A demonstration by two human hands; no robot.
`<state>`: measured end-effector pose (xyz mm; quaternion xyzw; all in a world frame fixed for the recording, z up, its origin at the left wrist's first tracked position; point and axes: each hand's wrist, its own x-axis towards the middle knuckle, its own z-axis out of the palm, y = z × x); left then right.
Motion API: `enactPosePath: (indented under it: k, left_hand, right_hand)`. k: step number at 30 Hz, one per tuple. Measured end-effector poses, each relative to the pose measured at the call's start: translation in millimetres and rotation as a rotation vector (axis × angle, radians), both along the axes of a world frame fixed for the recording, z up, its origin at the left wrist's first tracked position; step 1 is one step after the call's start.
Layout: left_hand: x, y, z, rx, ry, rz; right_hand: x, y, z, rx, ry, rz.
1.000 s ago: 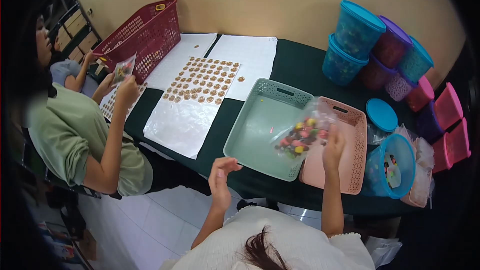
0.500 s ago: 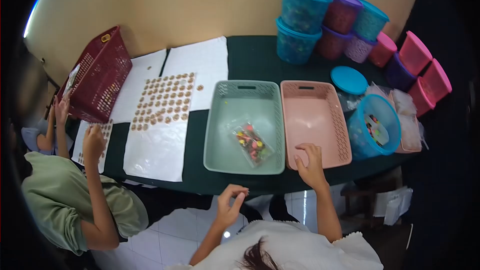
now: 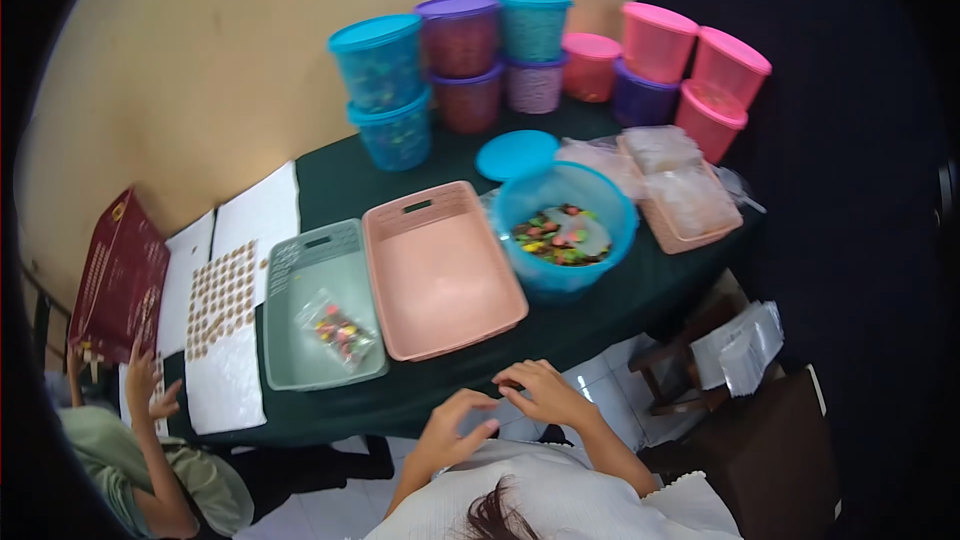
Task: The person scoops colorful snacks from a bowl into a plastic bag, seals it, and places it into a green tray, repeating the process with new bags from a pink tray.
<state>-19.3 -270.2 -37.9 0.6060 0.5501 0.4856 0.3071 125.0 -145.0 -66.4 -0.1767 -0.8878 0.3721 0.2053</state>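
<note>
My left hand (image 3: 458, 430) hovers in front of my body, below the table's front edge. Its thumb and curved fingers are apart, and it holds nothing. Close beside it is my right hand (image 3: 545, 392), also open with bent fingers and nothing in it. Beyond the hands, on the table, stands a pink basket (image 3: 440, 270). To its left, a green basket (image 3: 285, 340) contains a clear plastic bag of colourful candies (image 3: 335, 328). Right of the pink basket is a blue tub (image 3: 540, 275) with loose colourful pieces and a pale scoop-like thing inside.
A blue lid (image 3: 517, 154) lies behind the tub. Several lidded tubs (image 3: 377, 65) are stacked along the back. Plastic bags fill a small basket (image 3: 690, 237) at right. At left, small brown pieces (image 3: 222, 297) lie in rows near a maroon basket (image 3: 125, 275) and a co-worker's hand (image 3: 143, 390).
My view has swung to the right. My right hand has come away from the pink basket's front edge, back toward my left hand. The co-worker's near hand has opened its fingers.
</note>
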Motion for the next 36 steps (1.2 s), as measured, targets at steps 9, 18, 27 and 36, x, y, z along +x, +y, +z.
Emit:
enactPosePath:
  k: [9, 18, 27, 36]
  left_hand:
    - [120.9, 136.6, -9.5, -0.029, 0.041, -0.444]
    - [167.6, 277.4, -10.9, -0.006, -0.146, -0.308]
    - [193.0, 485.0, -23.5, 0.157, -0.227, 0.141]
    - [177.1, 561.6, -69.4, 0.133, 0.37, 0.417]
  right_hand:
    - [200.9, 40.6, -11.1, -0.072, -0.143, -0.62]
    - [266.6, 79.7, -35.1, -0.225, -0.051, -0.853]
    - [296.8, 180.0, -34.4, -0.364, -0.02, -0.865]
    - [292.8, 275.8, 7.9, -0.53, 0.186, -0.784]
